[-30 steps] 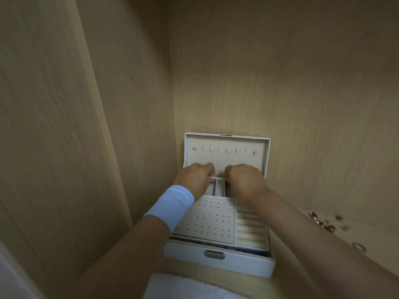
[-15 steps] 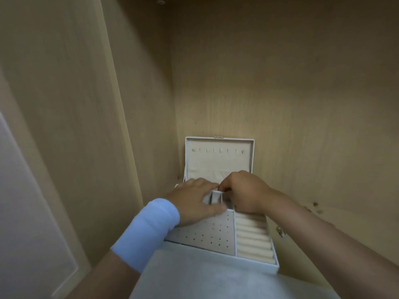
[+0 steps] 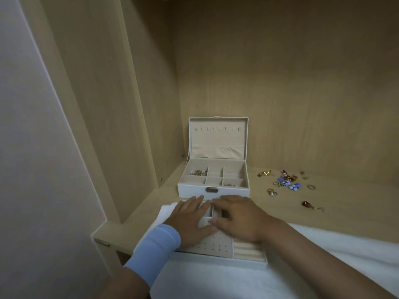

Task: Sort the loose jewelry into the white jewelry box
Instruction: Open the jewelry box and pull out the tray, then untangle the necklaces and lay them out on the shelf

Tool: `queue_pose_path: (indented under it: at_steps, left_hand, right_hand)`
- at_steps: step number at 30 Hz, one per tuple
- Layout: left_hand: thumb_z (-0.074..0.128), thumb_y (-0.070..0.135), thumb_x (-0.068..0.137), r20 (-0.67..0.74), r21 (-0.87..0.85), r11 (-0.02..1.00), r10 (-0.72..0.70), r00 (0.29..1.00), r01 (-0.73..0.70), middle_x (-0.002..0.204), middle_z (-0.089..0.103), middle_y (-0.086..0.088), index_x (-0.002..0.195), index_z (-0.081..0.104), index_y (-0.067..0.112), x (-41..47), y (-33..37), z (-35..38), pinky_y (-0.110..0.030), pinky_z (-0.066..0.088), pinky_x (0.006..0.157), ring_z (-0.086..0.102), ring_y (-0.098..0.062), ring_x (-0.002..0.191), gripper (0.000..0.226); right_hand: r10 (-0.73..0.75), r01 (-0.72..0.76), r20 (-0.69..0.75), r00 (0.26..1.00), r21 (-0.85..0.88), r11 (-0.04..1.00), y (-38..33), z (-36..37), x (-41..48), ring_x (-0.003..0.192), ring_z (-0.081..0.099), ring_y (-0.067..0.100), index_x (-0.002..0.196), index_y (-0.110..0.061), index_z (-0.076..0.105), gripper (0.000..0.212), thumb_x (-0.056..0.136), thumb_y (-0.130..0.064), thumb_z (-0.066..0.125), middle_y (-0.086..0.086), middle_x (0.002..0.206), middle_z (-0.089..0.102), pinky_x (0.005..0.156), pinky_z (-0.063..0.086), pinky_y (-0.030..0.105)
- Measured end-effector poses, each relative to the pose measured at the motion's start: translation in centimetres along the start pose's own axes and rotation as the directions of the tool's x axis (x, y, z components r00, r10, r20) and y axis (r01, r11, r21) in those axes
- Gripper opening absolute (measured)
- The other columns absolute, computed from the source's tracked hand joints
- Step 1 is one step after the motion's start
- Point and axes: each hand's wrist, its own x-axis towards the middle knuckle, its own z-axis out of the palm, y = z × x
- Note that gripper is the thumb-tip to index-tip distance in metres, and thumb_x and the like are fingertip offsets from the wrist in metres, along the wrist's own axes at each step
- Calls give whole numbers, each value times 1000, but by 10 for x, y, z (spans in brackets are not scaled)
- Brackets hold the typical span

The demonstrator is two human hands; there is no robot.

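Both hands, the left hand (image 3: 190,219) and the right hand (image 3: 237,219), lie flat with straight fingers, holding nothing, on the removable tray (image 3: 216,248), which sits on the white cloth (image 3: 323,255) just before the white jewelry box (image 3: 190,192); I think the tray should be settled level, with light pressure, before they let go. That box stands open on the shelf (image 3: 349,203), with gold pieces (image 3: 197,173) in its back-left compartment and small pieces (image 3: 229,185) in the front-right one. Loose jewelry (image 3: 287,183) lies on the shelf to its right.
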Motion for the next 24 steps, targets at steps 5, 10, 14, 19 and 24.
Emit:
queue_pose_path:
  at_steps: [5, 10, 14, 19, 24]
  left_hand:
    - [28, 58, 99, -51, -3, 1000, 15, 999, -15, 164, -5, 10, 155, 3, 34, 6, -2, 4, -35, -5, 121, -6, -10, 150, 66]
    - [32, 57, 97, -71, -174, 984, 13, 997, -25, 162, 16, 9, 152, 16, 41, 18, -11, -11, -37, 9, 122, 12, -14, 149, 60]
    - [42, 50, 97, -258, -252, 968, -47, 965, -20, 153, 38, 8, 148, 33, 39, 45, -28, -52, -33, 29, 114, 36, -17, 139, 53]
    - [49, 34, 98, -325, -190, 980, -125, 937, 65, 148, 43, 2, 141, 46, 28, 97, -52, -79, -34, 31, 112, 36, -20, 136, 44]
    - [59, 27, 91, -333, -256, 955, -234, 913, 151, 142, 35, -1, 141, 41, 23, 133, -74, -69, -34, 34, 110, 37, -24, 131, 53]
  right_hand:
    - [10, 1, 143, 990, -79, 997, -7, 12, -23, 152, -17, 14, 156, -40, -8, 95, 76, -88, 12, -4, 166, -14, 122, -12, 46]
    - [-59, 58, -32, 998, -17, 998, -7, -7, -7, 151, 19, 18, 156, -43, 11, 80, 86, -81, 23, -5, 164, 21, 121, 17, 46]
    - [-34, 40, -215, 976, 22, 999, 0, -41, 33, 127, 52, 18, 144, -34, 44, 59, 94, -64, 39, -5, 143, 53, 105, 42, 41]
    - [11, -14, -159, 987, -16, 1000, 15, -61, 102, 125, 54, 19, 132, -30, 60, 35, 98, -28, 50, -5, 138, 59, 102, 46, 38]
    - [-21, 8, -110, 994, -121, 993, 23, -59, 174, 115, 60, 19, 124, -32, 67, 33, 94, -19, 60, -6, 127, 66, 94, 50, 33]
